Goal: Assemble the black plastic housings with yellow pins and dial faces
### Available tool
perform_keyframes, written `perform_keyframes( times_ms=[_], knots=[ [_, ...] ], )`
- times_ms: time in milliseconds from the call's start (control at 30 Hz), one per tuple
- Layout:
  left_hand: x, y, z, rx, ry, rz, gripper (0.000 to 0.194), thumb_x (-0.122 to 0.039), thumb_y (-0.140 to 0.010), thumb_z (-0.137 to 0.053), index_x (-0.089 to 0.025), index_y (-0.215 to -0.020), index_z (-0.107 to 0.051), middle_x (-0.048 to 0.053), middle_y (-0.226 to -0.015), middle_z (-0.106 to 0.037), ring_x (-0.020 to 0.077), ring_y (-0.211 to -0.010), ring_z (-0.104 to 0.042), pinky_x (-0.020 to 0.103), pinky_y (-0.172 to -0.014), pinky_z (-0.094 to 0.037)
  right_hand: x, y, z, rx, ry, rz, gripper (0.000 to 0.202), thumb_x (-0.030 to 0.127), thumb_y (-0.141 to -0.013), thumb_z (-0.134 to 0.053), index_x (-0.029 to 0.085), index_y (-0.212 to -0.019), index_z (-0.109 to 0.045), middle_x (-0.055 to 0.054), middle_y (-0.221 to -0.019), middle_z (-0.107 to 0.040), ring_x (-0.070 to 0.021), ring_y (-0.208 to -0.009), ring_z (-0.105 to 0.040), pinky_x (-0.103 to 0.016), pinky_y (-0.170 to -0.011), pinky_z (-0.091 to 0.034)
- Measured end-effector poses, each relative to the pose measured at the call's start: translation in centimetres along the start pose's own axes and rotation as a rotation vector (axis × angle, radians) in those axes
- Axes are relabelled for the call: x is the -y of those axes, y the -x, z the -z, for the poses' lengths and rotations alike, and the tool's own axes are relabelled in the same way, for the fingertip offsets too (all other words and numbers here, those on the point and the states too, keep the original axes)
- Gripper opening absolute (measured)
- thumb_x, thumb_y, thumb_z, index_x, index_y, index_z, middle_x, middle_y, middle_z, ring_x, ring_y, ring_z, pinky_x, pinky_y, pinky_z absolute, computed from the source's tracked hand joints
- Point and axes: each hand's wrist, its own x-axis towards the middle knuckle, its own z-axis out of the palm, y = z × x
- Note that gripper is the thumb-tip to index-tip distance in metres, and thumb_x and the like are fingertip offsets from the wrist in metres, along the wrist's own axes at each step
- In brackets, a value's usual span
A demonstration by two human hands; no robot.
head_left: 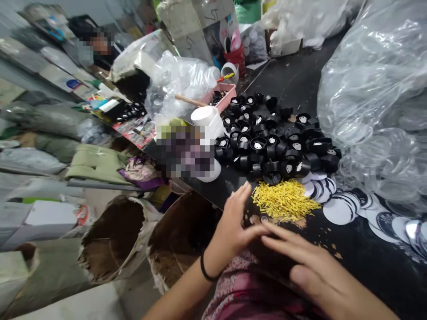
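Over the near edge of the black table, my left hand is open, its fingers stretched out and its thumb pointing right. A dark band circles that wrist. My right hand is open too, fingers extended leftward, their tips at or very near my left thumb. No held object shows in either hand. Just beyond them lies a pile of short, thin yellow sticks. Behind it spreads a heap of black round plastic parts, many with white pieces inside. To the right, flat round white-and-dark discs overlap in a row.
A large clear plastic bag and clear round plastic pieces fill the right side. A pink tray and white container stand behind. Two open sacks sit below left. Another person is at the far left.
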Motion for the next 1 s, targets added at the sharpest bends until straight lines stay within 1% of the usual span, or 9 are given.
perform_keyframes(
  times_ms=[67,167,333,400,533,667,800,900,1000],
  knots=[
    [1.2,-3.0,-0.2,-0.084,0.048,0.084,0.058,-0.037,-0.089,-0.059,-0.024,-0.142,-0.039,0.015,-0.142,-0.053,0.0276,-0.128,-0.054,0.049,-0.108,-0.041,-0.3,0.8,0.8,-0.142,0.049,-0.052,0.045,0.058,-0.095,-0.04,0.032,-0.122,-0.066,-0.006,-0.129,-0.062,-0.0241,-0.118,-0.059,-0.046,-0.099,-0.049],
    [2.1,-6.2,-0.7,-0.164,-0.018,0.007,0.045,-0.031,-0.091,-0.057,-0.02,-0.134,-0.048,0.015,-0.138,-0.055,0.0255,-0.129,-0.051,0.048,-0.11,-0.038,-0.8,1.5,0.7,-0.265,0.122,-0.062,0.04,0.056,-0.093,-0.044,0.033,-0.113,-0.07,-0.004,-0.114,-0.07,-0.0205,-0.1,-0.069,-0.035,-0.085,-0.057],
    [2.3,-7.1,-1.8,-0.159,-0.102,-0.046,0.039,-0.025,-0.089,-0.059,-0.018,-0.127,-0.05,0.014,-0.131,-0.06,0.0227,-0.127,-0.053,0.044,-0.109,-0.04,-3.4,2.6,1.1,-0.274,0.265,0.006,0.036,0.054,-0.092,-0.047,0.033,-0.106,-0.073,-0.001,-0.099,-0.074,-0.0185,-0.084,-0.072,-0.025,-0.07,-0.06],
    [2.5,-6.8,-2.0,-0.144,-0.064,-0.04,0.041,-0.026,-0.089,-0.06,-0.02,-0.127,-0.048,0.012,-0.132,-0.059,0.0218,-0.126,-0.055,0.042,-0.107,-0.043,-4.8,3.0,2.8,-0.329,0.396,-0.007,0.034,0.052,-0.092,-0.047,0.033,-0.108,-0.071,-0.001,-0.101,-0.074,-0.0203,-0.085,-0.072,-0.028,-0.07,-0.061],
    [3.3,-6.9,-1.9,-0.119,0.107,-0.011,0.04,-0.024,-0.087,-0.061,-0.02,-0.125,-0.049,0.012,-0.132,-0.057,0.0225,-0.123,-0.057,0.041,-0.105,-0.045,-6.1,3.0,6.8,-0.609,0.876,-0.089,0.051,0.056,-0.089,-0.047,0.019,-0.12,-0.065,-0.016,-0.111,-0.066,-0.034,-0.098,-0.065,-0.051,-0.081,-0.055],
    [4.0,-7.5,-1.7,-0.165,0.356,0.114,0.046,-0.027,-0.08,-0.069,-0.02,-0.122,-0.052,0.009,-0.122,-0.058,0.0232,-0.112,-0.061,0.043,-0.102,-0.047,-6.7,2.2,8.3,-0.595,1.017,-0.191,0.048,0.046,-0.088,-0.051,0.015,-0.124,-0.06,-0.017,-0.114,-0.057,-0.0332,-0.106,-0.058,-0.053,-0.091,-0.048],
    [1.7,-5.8,-1.0,-0.225,0.877,0.273,0.049,-0.032,-0.076,-0.074,-0.028,-0.121,-0.056,0.003,-0.117,-0.06,0.0212,-0.11,-0.061,0.038,-0.1,-0.049,-6.6,2.1,8.3,-0.678,0.962,-0.203,0.04,0.046,-0.088,-0.05,0.017,-0.112,-0.061,-0.013,-0.106,-0.058,-0.0266,-0.095,-0.06,-0.043,-0.082,-0.051],
    [-1.4,-3.4,-1.4,-0.085,1.296,0.433,0.045,-0.035,-0.08,-0.071,-0.028,-0.123,-0.06,0.004,-0.119,-0.064,0.0224,-0.11,-0.063,0.038,-0.099,-0.051,-6.1,2.7,8.6,-0.751,0.834,-0.245,0.035,0.05,-0.086,-0.051,0.02,-0.098,-0.063,-0.008,-0.09,-0.062,-0.0221,-0.075,-0.06,-0.037,-0.069,-0.049],
    [-4.5,-1.2,-2.5,0.074,1.577,0.652,0.038,-0.035,-0.085,-0.065,-0.022,-0.121,-0.063,0.008,-0.115,-0.068,0.0226,-0.103,-0.067,0.038,-0.094,-0.052,-5.8,3.7,9.1,-0.795,0.683,-0.248,0.034,0.055,-0.084,-0.054,0.024,-0.091,-0.064,-0.004,-0.082,-0.065,-0.022,-0.07,-0.059,-0.035,-0.062,-0.045]
  ],
)
